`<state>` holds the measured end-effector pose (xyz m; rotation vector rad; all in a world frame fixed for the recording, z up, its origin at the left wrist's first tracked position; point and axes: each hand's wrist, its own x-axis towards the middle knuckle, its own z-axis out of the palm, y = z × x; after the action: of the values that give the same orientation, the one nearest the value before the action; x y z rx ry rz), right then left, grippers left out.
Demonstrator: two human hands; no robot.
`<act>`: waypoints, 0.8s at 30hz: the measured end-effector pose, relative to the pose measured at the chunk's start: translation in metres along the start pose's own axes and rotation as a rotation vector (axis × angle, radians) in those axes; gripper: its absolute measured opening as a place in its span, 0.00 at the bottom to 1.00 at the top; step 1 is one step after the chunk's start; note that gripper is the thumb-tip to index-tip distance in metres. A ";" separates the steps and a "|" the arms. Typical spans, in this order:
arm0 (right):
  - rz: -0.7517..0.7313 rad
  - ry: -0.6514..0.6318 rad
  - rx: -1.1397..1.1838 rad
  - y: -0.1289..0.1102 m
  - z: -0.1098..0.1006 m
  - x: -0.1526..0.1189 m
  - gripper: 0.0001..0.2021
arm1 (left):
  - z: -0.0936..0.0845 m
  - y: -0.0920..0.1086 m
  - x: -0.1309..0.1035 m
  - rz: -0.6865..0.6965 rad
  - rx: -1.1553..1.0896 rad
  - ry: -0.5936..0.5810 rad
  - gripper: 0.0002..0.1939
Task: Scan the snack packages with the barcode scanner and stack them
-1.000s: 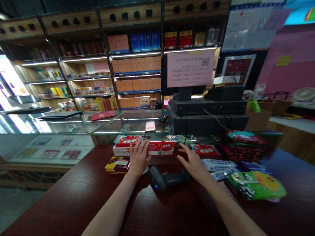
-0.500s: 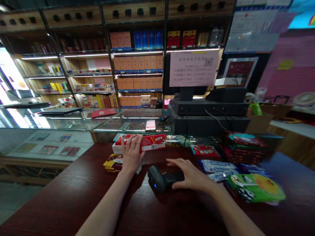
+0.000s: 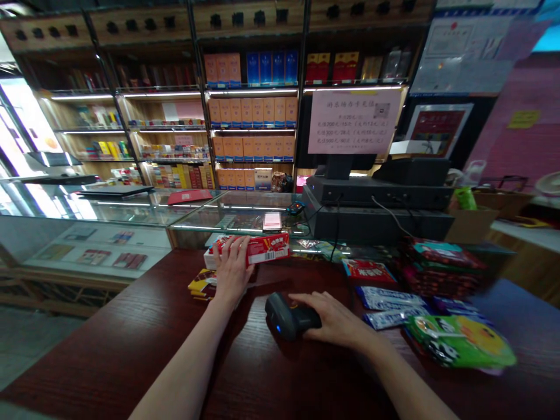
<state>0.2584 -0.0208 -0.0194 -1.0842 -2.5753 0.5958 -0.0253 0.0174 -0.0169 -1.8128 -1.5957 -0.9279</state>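
Observation:
My left hand [image 3: 233,269] lies over a red snack box [image 3: 268,249] with a barcode on its near side, fingers bent across its top. Another box with a white side [image 3: 210,260] shows at the left of that hand, partly covered. Yellow-and-brown packs [image 3: 202,284] lie beside my left wrist on the dark wooden counter. My right hand [image 3: 336,318] is closed around the handle of a black barcode scanner [image 3: 282,318], thumb below and index finger along the top. A blue light glows on the scanner, which rests on the counter or just above it.
To the right lie a red flat pack [image 3: 368,270], blue-and-white wrapped bars [image 3: 391,298], a green snack bag [image 3: 461,343] and a stack of dark red packs [image 3: 441,271]. Behind are a glass display case [image 3: 231,204] and a till [image 3: 376,201] with a paper sign [image 3: 354,122].
My right hand has closed on the scanner's handle from a looser, open pose. The red box has shifted slightly left under my left hand. The view has turned a little left.

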 end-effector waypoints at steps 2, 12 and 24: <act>0.005 -0.002 0.005 0.002 0.002 0.001 0.34 | 0.001 -0.002 0.000 -0.008 0.003 0.002 0.36; -0.012 0.141 0.110 0.002 -0.010 -0.001 0.37 | 0.001 -0.005 0.000 -0.037 0.021 -0.003 0.36; 0.051 0.177 0.138 0.005 -0.015 -0.003 0.38 | -0.002 -0.004 0.000 -0.055 0.006 0.002 0.37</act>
<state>0.2697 -0.0157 -0.0090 -1.1072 -2.3262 0.6482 -0.0293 0.0166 -0.0158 -1.7712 -1.6526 -0.9486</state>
